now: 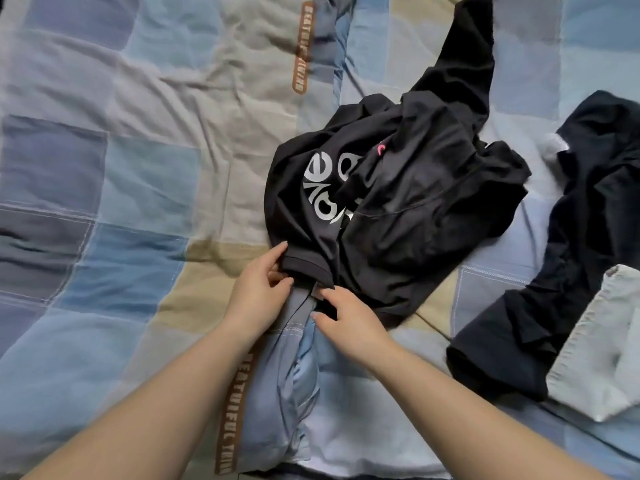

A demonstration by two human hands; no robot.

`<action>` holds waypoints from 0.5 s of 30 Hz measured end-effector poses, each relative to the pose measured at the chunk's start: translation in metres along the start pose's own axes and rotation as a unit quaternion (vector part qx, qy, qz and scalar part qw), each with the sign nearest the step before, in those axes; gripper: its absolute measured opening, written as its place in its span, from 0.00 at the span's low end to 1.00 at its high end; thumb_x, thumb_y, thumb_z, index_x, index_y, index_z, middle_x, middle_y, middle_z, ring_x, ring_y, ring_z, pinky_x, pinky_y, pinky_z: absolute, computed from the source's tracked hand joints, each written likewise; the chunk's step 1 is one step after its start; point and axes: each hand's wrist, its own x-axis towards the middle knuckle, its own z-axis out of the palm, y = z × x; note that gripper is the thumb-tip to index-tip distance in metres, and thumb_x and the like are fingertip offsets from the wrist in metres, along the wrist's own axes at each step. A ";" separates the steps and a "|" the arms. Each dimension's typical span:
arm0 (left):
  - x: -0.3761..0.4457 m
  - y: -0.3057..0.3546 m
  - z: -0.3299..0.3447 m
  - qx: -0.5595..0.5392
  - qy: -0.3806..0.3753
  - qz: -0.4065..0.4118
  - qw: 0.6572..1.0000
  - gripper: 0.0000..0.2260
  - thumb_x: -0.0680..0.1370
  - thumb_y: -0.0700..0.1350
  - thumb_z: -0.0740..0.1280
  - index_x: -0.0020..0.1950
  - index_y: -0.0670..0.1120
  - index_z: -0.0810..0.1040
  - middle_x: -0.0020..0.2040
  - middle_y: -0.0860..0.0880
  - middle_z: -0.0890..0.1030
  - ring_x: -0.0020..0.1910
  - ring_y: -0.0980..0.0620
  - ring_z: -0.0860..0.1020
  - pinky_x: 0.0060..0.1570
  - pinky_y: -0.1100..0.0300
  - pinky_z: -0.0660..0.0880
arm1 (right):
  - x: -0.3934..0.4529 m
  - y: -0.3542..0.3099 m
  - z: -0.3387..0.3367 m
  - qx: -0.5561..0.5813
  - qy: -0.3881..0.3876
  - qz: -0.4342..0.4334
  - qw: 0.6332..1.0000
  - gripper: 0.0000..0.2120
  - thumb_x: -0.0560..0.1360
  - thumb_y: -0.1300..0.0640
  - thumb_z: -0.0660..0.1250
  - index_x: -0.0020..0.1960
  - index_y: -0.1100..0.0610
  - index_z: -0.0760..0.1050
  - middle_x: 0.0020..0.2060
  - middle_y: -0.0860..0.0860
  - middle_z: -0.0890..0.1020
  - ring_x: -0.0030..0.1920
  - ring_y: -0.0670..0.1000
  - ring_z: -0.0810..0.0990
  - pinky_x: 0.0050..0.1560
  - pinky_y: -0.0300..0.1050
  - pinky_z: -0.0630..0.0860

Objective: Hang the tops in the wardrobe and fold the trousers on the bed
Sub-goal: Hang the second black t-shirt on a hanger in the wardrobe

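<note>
A crumpled black top (408, 216) with large white lettering lies in a heap on the bed, one sleeve stretching toward the upper right. My left hand (258, 289) pinches the ribbed cuff or hem at the heap's near edge. Just to the right, my right hand (349, 317) grips the black cloth at the same edge with curled fingers. A dark garment (568, 258) lies spread at the right, partly under a pale ribbed knit piece (599, 344).
The bed is covered by a patchwork quilt (114, 174) in blue, grey and beige squares with brown lettered stripes. A fold of the quilt bunches up below my hands. A small pale cloth (556, 147) lies by the dark garment's top.
</note>
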 end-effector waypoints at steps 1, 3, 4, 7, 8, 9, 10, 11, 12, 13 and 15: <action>0.002 0.000 0.003 0.015 0.002 0.013 1.000 0.26 0.73 0.35 0.69 0.70 0.49 0.72 0.60 0.48 0.79 0.50 0.55 0.80 0.54 0.65 0.71 | -0.001 0.002 0.001 0.012 0.013 -0.004 1.000 0.21 0.78 0.52 0.63 0.69 0.54 0.70 0.66 0.51 0.72 0.67 0.49 0.69 0.62 0.37 0.64; 0.003 0.008 0.005 0.045 0.023 0.040 0.998 0.21 0.73 0.36 0.71 0.65 0.48 0.77 0.58 0.48 0.81 0.51 0.54 0.80 0.53 0.67 0.71 | -0.008 0.001 -0.002 0.046 0.032 -0.009 0.998 0.18 0.78 0.53 0.63 0.67 0.51 0.73 0.63 0.46 0.76 0.63 0.45 0.72 0.54 0.28 0.63; 0.001 0.014 0.004 0.056 0.038 0.049 0.997 0.18 0.73 0.37 0.71 0.62 0.48 0.80 0.56 0.49 0.82 0.50 0.55 0.80 0.52 0.68 0.72 | -0.015 -0.001 -0.005 0.064 0.040 -0.012 0.997 0.17 0.78 0.53 0.63 0.66 0.49 0.74 0.61 0.44 0.77 0.62 0.42 0.73 0.52 0.23 0.62; -0.010 0.039 -0.005 0.045 0.068 0.076 0.994 0.11 0.73 0.38 0.68 0.49 0.52 0.81 0.48 0.53 0.81 0.44 0.63 0.78 0.43 0.77 0.69 | -0.040 -0.009 -0.020 0.118 0.067 -0.019 0.991 0.14 0.77 0.54 0.64 0.62 0.45 0.77 0.56 0.39 0.78 0.54 0.33 0.73 0.50 0.18 0.62; -0.015 0.047 -0.008 0.043 0.075 0.090 0.992 0.10 0.72 0.38 0.68 0.46 0.53 0.80 0.46 0.54 0.80 0.44 0.65 0.77 0.42 0.78 0.68 | -0.049 -0.012 -0.028 0.131 0.082 -0.019 0.988 0.14 0.77 0.54 0.63 0.61 0.45 0.78 0.54 0.36 0.78 0.52 0.30 0.72 0.49 0.19 0.63; -0.021 0.057 -0.012 0.044 0.081 0.105 0.990 0.09 0.72 0.38 0.69 0.44 0.53 0.79 0.44 0.55 0.79 0.44 0.66 0.76 0.42 0.78 0.68 | -0.060 -0.016 -0.037 0.141 0.101 -0.022 0.985 0.13 0.77 0.54 0.64 0.60 0.45 0.78 0.51 0.34 0.77 0.50 0.27 0.71 0.49 0.19 0.63; -0.028 0.066 -0.016 0.045 0.084 0.118 0.988 0.09 0.71 0.38 0.69 0.42 0.52 0.78 0.43 0.55 0.79 0.44 0.66 0.76 0.43 0.77 0.69 | -0.070 -0.021 -0.047 0.146 0.121 -0.029 0.981 0.13 0.77 0.55 0.64 0.60 0.45 0.79 0.48 0.32 0.76 0.50 0.25 0.70 0.50 0.19 0.64; -0.034 0.075 -0.020 0.045 0.085 0.128 0.987 0.09 0.71 0.38 0.69 0.42 0.53 0.77 0.43 0.55 0.79 0.44 0.63 0.76 0.44 0.74 0.70 | -0.079 -0.027 -0.057 0.147 0.138 -0.041 0.979 0.13 0.77 0.55 0.64 0.59 0.45 0.79 0.47 0.31 0.76 0.50 0.24 0.70 0.51 0.19 0.64; -0.040 0.087 -0.025 0.042 0.086 0.137 0.986 0.10 0.71 0.37 0.69 0.41 0.54 0.77 0.42 0.56 0.79 0.44 0.61 0.77 0.47 0.69 0.73 | -0.089 -0.034 -0.070 0.143 0.155 -0.057 0.976 0.13 0.77 0.56 0.65 0.59 0.46 0.79 0.47 0.31 0.76 0.51 0.25 0.70 0.51 0.20 0.64; -0.048 0.102 -0.031 0.036 0.089 0.147 0.984 0.12 0.71 0.37 0.68 0.41 0.56 0.76 0.42 0.56 0.79 0.44 0.60 0.77 0.48 0.65 0.74 | -0.101 -0.043 -0.085 0.132 0.173 -0.076 0.973 0.13 0.76 0.58 0.65 0.58 0.47 0.80 0.46 0.32 0.77 0.52 0.27 0.72 0.52 0.21 0.64; -0.062 0.133 -0.044 0.013 0.093 0.168 0.981 0.16 0.72 0.37 0.67 0.42 0.61 0.75 0.42 0.58 0.80 0.45 0.59 0.79 0.49 0.63 0.74 | -0.124 -0.058 -0.114 0.099 0.209 -0.115 0.966 0.13 0.75 0.61 0.66 0.56 0.50 0.81 0.47 0.36 0.78 0.51 0.33 0.74 0.52 0.23 0.66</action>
